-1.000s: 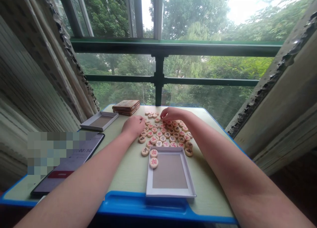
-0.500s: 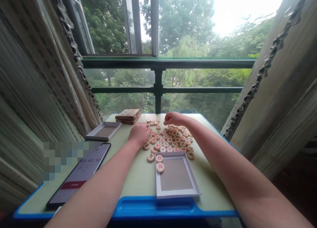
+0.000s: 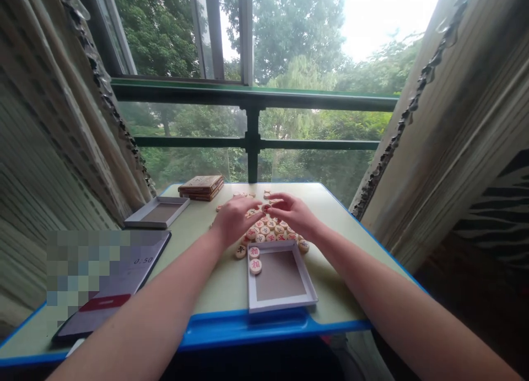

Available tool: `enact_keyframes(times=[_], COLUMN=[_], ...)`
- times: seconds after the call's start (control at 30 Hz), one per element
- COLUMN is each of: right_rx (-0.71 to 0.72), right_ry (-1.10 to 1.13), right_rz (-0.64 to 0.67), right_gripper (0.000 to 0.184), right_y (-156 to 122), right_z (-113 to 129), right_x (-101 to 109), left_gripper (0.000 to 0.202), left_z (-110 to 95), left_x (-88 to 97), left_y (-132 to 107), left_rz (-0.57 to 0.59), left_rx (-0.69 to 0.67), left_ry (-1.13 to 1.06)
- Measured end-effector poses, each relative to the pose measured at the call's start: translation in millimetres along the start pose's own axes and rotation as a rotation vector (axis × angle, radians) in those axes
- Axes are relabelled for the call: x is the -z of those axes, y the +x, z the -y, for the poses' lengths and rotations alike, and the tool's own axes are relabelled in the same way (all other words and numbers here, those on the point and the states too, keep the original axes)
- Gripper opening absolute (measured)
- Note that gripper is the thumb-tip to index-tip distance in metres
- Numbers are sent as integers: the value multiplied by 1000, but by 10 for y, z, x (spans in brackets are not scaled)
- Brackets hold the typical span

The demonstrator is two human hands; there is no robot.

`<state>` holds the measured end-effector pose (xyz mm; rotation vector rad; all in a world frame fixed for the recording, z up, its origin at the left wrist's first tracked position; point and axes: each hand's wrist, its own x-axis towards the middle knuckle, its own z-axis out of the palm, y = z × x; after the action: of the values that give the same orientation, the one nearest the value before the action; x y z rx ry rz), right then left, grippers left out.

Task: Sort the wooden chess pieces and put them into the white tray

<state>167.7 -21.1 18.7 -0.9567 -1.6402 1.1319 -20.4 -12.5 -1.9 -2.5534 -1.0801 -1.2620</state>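
Note:
Several round wooden chess pieces with red and black characters lie in a cluster on the pale green table. My left hand rests over the cluster's left part, fingers curled down onto the pieces. From the right, my right hand comes in with its fingertips pinched at a piece near the middle top. The fingertips of both hands nearly meet. Just in front of the cluster stands a shallow white box tray holding two red-marked pieces at its left edge.
A second white tray and a folded wooden board sit at the far left of the table. A phone showing a timer lies near left. The table has a blue rim. Beyond stand a window railing and curtains.
Both hands have drawn together over the pieces: the left slid right onto the cluster, the right came nearer and left. The camera view shifted, moving the table leftward in frame.

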Motion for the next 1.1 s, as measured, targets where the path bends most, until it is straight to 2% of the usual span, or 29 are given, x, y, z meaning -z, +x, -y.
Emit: enact_keyframes(times=[0.2, 0.37, 0.57, 0.67, 0.83, 0.93, 1.1], right_rx=[47, 57, 92, 133, 218, 242, 257], right_ry=[25, -59, -213, -279, -511, -631, -636], right_rz=[-10, 15, -13, -47, -104, -92, -87], right_gripper=[30, 37, 25, 25, 19, 15, 15], right_y=[-32, -34, -24, -30, -32, -28, -42], right_z=[-56, -123, -187, -190, -166, -151, -141], right_x=[-10, -33, -50, -33, 1, 13, 3], left_gripper=[20, 22, 22, 22, 21, 24, 27], left_z=[-58, -75, -54, -49, -66, -85, -98], left_x=[39, 44, 44, 40, 32, 29, 23], left_y=[22, 17, -2, -6, -17, -22, -24], left_rz=[16, 26, -1, 4, 15, 44, 100], left_rx=[9, 5, 12, 49, 124, 154, 173], left_ry=[-9, -7, -32, -41, -79, -105, -118])
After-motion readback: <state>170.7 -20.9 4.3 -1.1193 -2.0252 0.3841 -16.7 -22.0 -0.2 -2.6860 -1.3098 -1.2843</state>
